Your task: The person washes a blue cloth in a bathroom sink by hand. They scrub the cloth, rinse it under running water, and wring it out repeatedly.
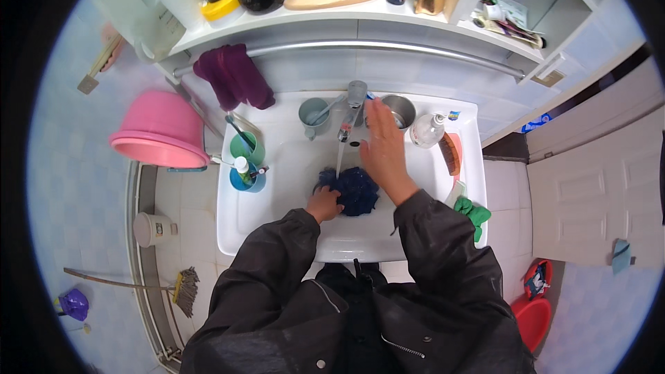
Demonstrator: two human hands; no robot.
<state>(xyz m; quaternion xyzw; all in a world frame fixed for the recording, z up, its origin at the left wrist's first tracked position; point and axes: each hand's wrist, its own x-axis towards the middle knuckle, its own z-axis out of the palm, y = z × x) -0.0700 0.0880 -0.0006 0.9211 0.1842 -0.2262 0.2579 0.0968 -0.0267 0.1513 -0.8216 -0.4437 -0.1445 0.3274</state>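
Note:
A bunched dark blue cloth [359,191] lies in the white sink basin [291,166]. My left hand [323,203] is at its left edge, fingers curled onto the fabric. Water runs in a thin stream from the chrome faucet [355,97] onto the cloth. Raised beside the faucet, on its right, is my right hand [384,149]. Its fingers are stretched out and nothing is in them. Whether the fingertips touch the faucet, I cannot tell.
Cups line the sink's rim: a grey cup [315,116], a green cup [246,147], a blue cup [246,179] and a metal cup [400,107]. On the right are a pump bottle [427,130], a comb [449,154] and a green cloth [473,215]. A towel bar [388,45] runs behind.

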